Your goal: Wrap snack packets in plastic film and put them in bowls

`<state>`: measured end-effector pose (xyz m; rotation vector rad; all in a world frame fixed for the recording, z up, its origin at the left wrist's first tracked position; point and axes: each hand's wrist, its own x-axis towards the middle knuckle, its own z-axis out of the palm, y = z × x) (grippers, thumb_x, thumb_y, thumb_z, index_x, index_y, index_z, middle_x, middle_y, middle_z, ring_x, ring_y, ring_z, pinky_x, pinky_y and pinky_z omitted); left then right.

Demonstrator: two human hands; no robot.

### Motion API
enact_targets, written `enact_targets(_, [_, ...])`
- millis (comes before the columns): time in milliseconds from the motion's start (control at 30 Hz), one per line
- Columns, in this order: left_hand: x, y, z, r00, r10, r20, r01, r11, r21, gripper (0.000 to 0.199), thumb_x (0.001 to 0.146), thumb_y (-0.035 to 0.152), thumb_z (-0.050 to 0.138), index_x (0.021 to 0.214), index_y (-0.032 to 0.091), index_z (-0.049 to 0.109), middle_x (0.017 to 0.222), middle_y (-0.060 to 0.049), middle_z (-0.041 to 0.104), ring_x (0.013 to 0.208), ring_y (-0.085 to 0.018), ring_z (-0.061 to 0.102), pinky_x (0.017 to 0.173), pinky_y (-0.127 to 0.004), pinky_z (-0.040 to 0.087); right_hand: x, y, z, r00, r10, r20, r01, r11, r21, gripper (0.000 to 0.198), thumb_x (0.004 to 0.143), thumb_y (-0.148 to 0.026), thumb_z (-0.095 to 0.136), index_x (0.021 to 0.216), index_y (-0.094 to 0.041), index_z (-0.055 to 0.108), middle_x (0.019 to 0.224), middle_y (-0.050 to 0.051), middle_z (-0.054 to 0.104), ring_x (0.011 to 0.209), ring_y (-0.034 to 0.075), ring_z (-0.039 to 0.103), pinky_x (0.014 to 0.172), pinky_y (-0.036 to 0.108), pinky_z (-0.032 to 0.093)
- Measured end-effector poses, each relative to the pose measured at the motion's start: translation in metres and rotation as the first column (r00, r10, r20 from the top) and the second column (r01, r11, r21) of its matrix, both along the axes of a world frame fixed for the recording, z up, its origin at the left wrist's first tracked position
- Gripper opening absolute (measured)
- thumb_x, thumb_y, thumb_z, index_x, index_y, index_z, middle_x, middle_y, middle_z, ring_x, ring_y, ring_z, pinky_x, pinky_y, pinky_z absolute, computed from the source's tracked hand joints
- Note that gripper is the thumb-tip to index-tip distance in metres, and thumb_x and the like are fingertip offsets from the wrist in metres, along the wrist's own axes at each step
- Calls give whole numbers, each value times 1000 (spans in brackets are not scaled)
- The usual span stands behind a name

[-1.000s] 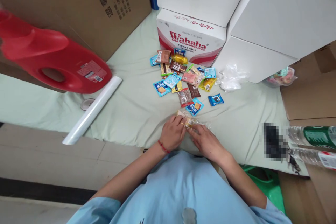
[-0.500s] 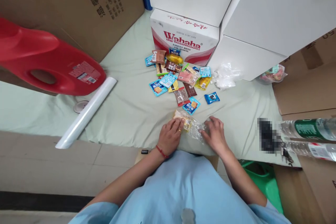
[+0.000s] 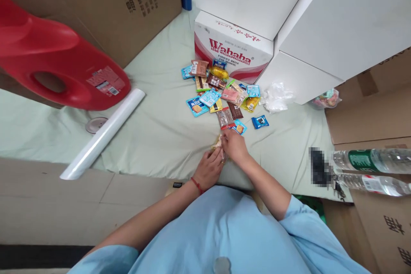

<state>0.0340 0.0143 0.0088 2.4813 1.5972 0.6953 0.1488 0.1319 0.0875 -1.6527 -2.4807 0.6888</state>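
Observation:
At the table's front edge, my left hand [image 3: 210, 167] bends its fingers over a pale yellow snack pack [image 3: 216, 141] and holds it down. Clear plastic film [image 3: 224, 158] lies around the pack, mostly hidden by both hands. Fingers pinched, my right hand [image 3: 236, 147] grips the film on top of the pack, right against the left fingertips. Just beyond the hands, a blue snack packet [image 3: 240, 127] is partly covered by my right hand. A loose pile of small wrapped snacks [image 3: 221, 90] spreads behind it, and a dark blue packet [image 3: 260, 121] lies apart at the right.
A white roll [image 3: 102, 135] and a red jug [image 3: 70, 64] stand left. Crumpled clear plastic [image 3: 278, 97] lies near the white boxes [image 3: 308, 68]. Behind the pile is a Wahaba-style printed carton [image 3: 234, 47]. Two bottles [image 3: 369, 159] lie right on the green-clothed table [image 3: 167, 145].
My right hand has moved left, from the spread film's right end to the pack beside my left hand. The film is now folded over the pack. The view has shifted slightly.

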Motion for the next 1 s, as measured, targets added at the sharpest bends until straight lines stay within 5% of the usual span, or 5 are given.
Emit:
enact_targets(267, [-39,-47,-15,960,110,257,-99,994,-53,42,94,12,48,130,21,67,131,-13,69,137,-28,54,113,-50,49,-21,-23,-2,971,158,179,-180,977,110,52,94,-58,63,119,-12,63,121,21,60,114,35,54,96,48,48])
enact_targets(467, [-40,-41,10,859,201,470,-148,978,-147,26,96,15,50,111,23,70,117,-11,71,130,-27,57,109,-49,52,6,-20,5,997,74,1,-74,993,96,32,95,-34,63,122,-17,65,119,17,65,114,33,56,100,47,48])
enact_targets(600, [-30,-24,35,627,393,673,-107,899,-425,32,101,37,52,129,24,62,133,-13,63,130,-27,58,103,-47,56,50,-16,16,851,-199,-486,55,954,-294,38,99,-44,51,129,-23,59,117,9,71,101,24,66,90,37,55])
enact_targets(767, [-1,7,42,258,564,785,262,741,-618,65,93,63,58,142,21,51,145,-18,59,128,-31,62,92,-45,61,81,-34,7,579,-525,-623,38,781,-623,47,91,-57,60,124,-23,57,110,8,73,89,22,70,77,34,58])
enact_targets(1000, [38,25,37,340,562,754,361,662,-657,49,82,55,74,112,17,68,113,-10,76,105,-26,71,96,-43,57,114,-58,-15,635,-410,-655,-11,842,-539,49,92,-55,65,129,-25,60,122,7,72,110,22,68,96,36,55])
